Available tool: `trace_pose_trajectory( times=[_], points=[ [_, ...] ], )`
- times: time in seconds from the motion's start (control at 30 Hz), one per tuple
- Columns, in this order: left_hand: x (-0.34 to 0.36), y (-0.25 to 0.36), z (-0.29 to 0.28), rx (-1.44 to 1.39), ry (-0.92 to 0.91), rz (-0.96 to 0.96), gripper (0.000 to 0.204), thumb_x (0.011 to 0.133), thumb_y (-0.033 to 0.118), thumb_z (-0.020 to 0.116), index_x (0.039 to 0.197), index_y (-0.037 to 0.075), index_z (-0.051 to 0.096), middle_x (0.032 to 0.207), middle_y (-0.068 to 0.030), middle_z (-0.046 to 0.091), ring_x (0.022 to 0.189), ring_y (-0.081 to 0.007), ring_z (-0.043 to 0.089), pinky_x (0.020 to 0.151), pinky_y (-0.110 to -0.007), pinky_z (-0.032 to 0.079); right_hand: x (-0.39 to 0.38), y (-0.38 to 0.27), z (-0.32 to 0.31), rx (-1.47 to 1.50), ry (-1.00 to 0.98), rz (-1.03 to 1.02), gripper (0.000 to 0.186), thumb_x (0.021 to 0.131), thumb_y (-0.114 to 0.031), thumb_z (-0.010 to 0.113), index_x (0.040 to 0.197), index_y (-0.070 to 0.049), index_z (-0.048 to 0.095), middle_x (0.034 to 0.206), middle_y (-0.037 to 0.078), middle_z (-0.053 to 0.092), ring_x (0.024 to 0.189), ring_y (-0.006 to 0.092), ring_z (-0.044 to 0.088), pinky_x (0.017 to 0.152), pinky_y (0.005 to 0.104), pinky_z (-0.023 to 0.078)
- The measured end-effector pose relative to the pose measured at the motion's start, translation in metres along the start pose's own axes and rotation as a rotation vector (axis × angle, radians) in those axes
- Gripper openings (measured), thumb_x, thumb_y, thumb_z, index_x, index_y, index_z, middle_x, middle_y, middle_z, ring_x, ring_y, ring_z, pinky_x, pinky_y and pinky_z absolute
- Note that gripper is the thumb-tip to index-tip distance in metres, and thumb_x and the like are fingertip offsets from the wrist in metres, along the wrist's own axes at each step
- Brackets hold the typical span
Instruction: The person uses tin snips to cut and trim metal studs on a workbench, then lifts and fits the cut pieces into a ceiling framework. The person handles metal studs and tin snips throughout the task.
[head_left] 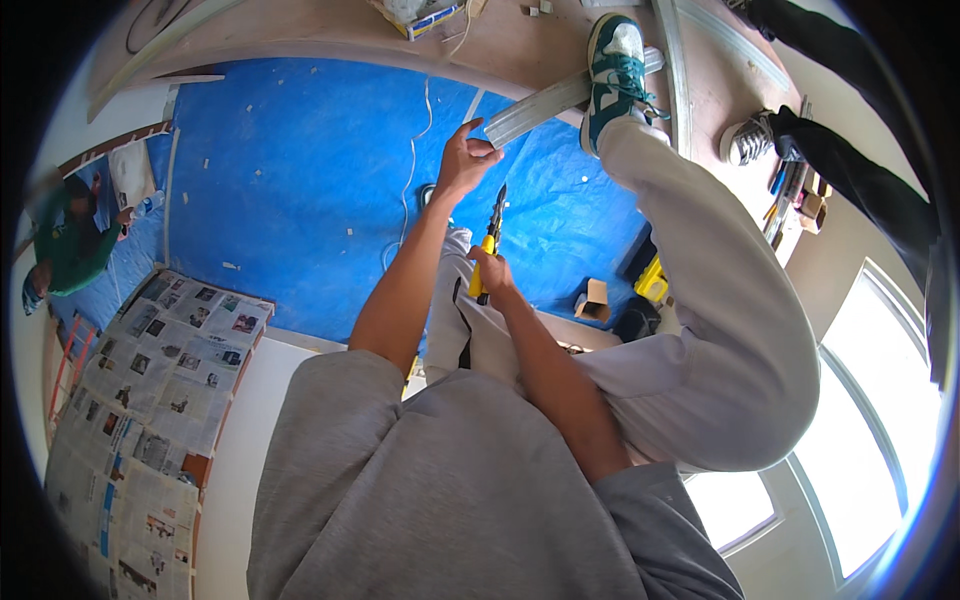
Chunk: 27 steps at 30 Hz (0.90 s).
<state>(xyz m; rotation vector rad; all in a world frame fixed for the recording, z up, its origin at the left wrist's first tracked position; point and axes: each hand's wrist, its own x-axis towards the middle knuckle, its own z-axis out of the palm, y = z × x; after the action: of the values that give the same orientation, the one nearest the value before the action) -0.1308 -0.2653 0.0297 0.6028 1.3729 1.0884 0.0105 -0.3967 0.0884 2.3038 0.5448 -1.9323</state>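
Observation:
My right hand (492, 272) is wrapped around the yellow handles of a pair of tin snips (489, 245), whose dark blades point away from me. Ahead and to the left, my left hand (467, 163) has its fingers apart beside the near end of a metal channel (540, 110). Its thumb is close to that end; whether they touch I cannot tell. My green and white shoe (616, 80) rests on the channel, which juts over the edge of a raised surface.
A blue sheet (290, 200) covers the floor below, crossed by a white cord (414, 150). Another person's dark-clad leg (850, 160) and sneaker (748, 140) are at right. A person in green (85, 240) is at far left, beyond a newspaper-covered surface (150, 400). An open cardboard box (594, 300) sits below.

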Motion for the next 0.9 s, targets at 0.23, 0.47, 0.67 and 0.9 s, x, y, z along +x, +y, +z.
trace_pose_trajectory(
  times=[0.23,0.47,0.67,0.9],
  points=[
    [-0.009,-0.052,0.027,0.216,0.278,0.128,0.028,0.085,0.022,0.084,0.100,0.001,0.075,0.091,-0.0100,0.076,0.083,-0.0179,0.072,0.071,-0.030,0.057,0.033,0.019,-0.004,-0.112,0.031,-0.055,0.051,0.083,-0.044,0.069,0.108,0.000,0.071,0.091,0.011,0.066,0.082,0.0232,0.060,0.075,0.0420,0.048],
    [-0.005,-0.058,0.051,0.323,0.278,0.096,0.034,0.101,0.039,0.062,0.093,0.006,0.067,0.092,-0.0180,0.068,0.087,-0.0381,0.066,0.078,-0.049,0.051,0.062,0.029,-0.021,0.203,-0.266,0.014,0.057,0.099,-0.056,0.058,0.133,-0.010,0.059,0.111,0.007,0.070,0.087,0.0207,0.070,0.072,0.0385,0.057],
    [-0.030,-0.003,0.043,0.378,0.287,0.141,0.022,0.104,0.027,0.057,0.105,0.006,0.063,0.089,-0.0207,0.068,0.085,-0.0443,0.066,0.073,-0.054,0.051,0.061,0.028,-0.030,0.266,-0.329,0.160,0.059,0.095,-0.056,0.065,0.132,-0.011,0.057,0.115,0.004,0.067,0.100,0.0216,0.068,0.082,0.0409,0.057],
    [-0.030,0.005,0.044,0.459,0.303,0.146,0.020,0.104,0.025,0.056,0.109,0.007,0.064,0.087,-0.0210,0.069,0.085,-0.0441,0.068,0.073,-0.054,0.052,0.080,0.027,-0.035,0.214,-0.365,0.052,0.058,0.095,-0.060,0.059,0.134,-0.017,0.057,0.125,0.005,0.065,0.113,0.0264,0.065,0.091,0.0485,0.055]
  ],
)
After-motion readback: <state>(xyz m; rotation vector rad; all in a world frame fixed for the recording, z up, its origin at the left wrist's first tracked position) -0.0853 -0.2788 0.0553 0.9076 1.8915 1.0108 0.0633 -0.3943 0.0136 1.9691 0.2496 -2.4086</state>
